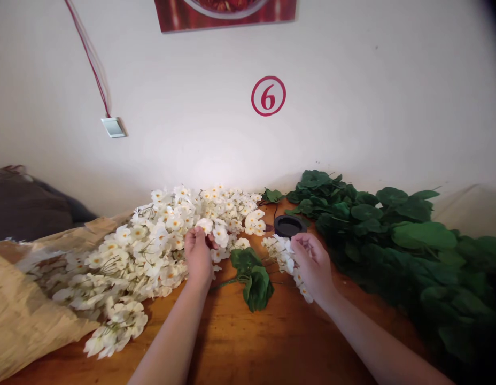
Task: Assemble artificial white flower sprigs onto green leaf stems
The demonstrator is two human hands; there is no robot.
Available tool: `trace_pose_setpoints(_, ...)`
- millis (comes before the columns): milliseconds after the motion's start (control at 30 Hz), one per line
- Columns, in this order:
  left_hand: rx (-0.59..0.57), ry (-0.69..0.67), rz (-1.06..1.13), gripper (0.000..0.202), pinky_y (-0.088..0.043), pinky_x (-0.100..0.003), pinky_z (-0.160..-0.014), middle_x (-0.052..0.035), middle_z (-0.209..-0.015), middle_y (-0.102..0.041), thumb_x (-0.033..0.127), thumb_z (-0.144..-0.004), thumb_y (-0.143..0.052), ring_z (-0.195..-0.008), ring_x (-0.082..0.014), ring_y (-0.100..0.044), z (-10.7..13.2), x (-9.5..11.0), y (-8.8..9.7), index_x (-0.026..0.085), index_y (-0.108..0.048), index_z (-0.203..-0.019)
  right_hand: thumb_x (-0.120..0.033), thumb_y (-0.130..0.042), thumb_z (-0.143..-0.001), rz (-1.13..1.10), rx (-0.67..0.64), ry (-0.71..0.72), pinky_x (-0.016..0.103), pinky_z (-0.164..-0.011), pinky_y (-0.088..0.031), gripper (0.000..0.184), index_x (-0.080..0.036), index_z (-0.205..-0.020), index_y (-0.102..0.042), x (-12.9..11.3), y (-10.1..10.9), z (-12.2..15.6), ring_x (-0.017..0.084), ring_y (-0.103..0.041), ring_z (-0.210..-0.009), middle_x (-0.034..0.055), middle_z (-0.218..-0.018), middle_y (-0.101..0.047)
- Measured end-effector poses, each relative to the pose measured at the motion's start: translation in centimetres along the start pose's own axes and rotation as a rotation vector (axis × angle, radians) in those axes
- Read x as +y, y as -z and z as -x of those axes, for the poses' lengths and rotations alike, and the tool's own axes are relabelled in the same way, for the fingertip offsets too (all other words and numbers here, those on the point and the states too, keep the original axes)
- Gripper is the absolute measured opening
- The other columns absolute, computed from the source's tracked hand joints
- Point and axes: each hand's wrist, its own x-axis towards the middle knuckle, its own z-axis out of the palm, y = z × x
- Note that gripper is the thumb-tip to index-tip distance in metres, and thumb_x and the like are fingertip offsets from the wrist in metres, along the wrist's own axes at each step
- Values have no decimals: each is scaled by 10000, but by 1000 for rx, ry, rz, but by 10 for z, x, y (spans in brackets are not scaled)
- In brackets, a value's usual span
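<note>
Orange-brown wooden table [248, 347] by a white wall [344, 64], two hands working in white blossoms.
Wall shows a red circled 6 [268, 95]. Crinkled kraft paper [27, 315] lies left under the heap of white blossom sprays [152, 251]; dark green leafy stems [392, 235] are piled right, black round dish [288, 225] between. Left hand [198, 254] pinches blossoms at the heap's edge; right hand [314, 264] curls closed on a separate white spray [282, 256]. Hands well apart, green leaf sprig [252, 278] between them.

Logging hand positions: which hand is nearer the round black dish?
Right. The right hand sits just below and right of the round black dish; the left hand is farther off to its left, among the white flowers.
</note>
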Motion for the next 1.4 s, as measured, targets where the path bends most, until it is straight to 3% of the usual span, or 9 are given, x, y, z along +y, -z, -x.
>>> trace_pose_setpoints(100,-3,95,196,329,-524,-282,-639,61,-649,-570,466,-799,-647,-560,-99,-564,-8,1,1,228,-422,-833,-426,-579,-836,3,-2,-18,301,-668,-440,209,-223,-884,-587,0,-1,1,185,-546,-749,34,-844,-597)
trace_pose_setpoints(300,-464,245,288,274,-522,-444,-887,-32,-1091,-624,390,-813,-673,-1026,-196,-615,1,15,-2,219,-459,-822,-386,-552,-872,14,11,102,313,-742,-445,161,-230,-892,-586,2,-1,4,192,-555,-811,30,-866,-593)
trace_pose_setpoints(400,-622,224,239,196,-493,-434,-931,-45,-1244,-563,351,-833,-658,-1094,-207,-575,18,14,-7,208,-524,-838,-354,-532,-894,32,-48,239,327,-794,-450,130,-238,-900,-591,-2,1,8,203,-561,-872,43,-917,-594)
trace_pose_setpoints(500,-703,167,116,172,-459,-377,-951,-58,-1266,-547,348,-832,-664,-1131,-213,-545,37,9,-12,195,-586,-831,-345,-529,-896,58,-229,328,353,-839,-457,167,-247,-1012,-600,-7,1,14,225,-572,-932,65,-1003,-609)
trace_pose_setpoints(600,-876,131,23,155,-430,-368,-973,-78,-1224,-573,326,-834,-666,-1139,-223,-539,54,8,-18,185,-608,-804,-380,-556,-880,95,-379,321,371,-858,-459,303,-254,-1155,-564,-9,0,19,243,-574,-958,75,-1062,-619)
trace_pose_setpoints(700,-990,98,-11,157,-433,-379,-964,-96,-1212,-577,336,-850,-645,-1120,-231,-550,64,13,-23,187,-620,-808,-443,-563,-874,32,-369,237,366,-815,-478,392,-257,-1215,-515,-3,-4,21,238,-584,-915,76,-1080,-624)
trace_pose_setpoints(967,-978,11,-126,235,-453,-356,-917,-104,-1071,-609,375,-863,-611,-1027,-230,-581,68,20,-25,176,-665,-748,-504,-563,-867,-292,-331,-7,292,-652,-489,260,-250,-922,-548,-1,-8,16,175,-576,-710,20,-830,-608)
trace_pose_setpoints(1200,-846,130,-140,233,-453,-284,-732,-50,-816,-632,387,-757,-725,-772,-175,-577,72,9,-25,165,-668,-718,-421,-705,-784,-518,-510,-102,296,-720,-497,474,-295,-1200,-517,-4,-15,22,174,-595,-795,20,-951,-635)
trace_pose_setpoints(1400,-923,198,-124,278,-409,-276,-638,-53,-752,-615,426,-759,-711,-681,-166,-534,74,12,-25,153,-676,-723,-370,-705,-787,-523,-471,-215,234,-544,-421,157,-225,-794,-644,3,-18,20,117,-507,-574,-19,-670,-589)
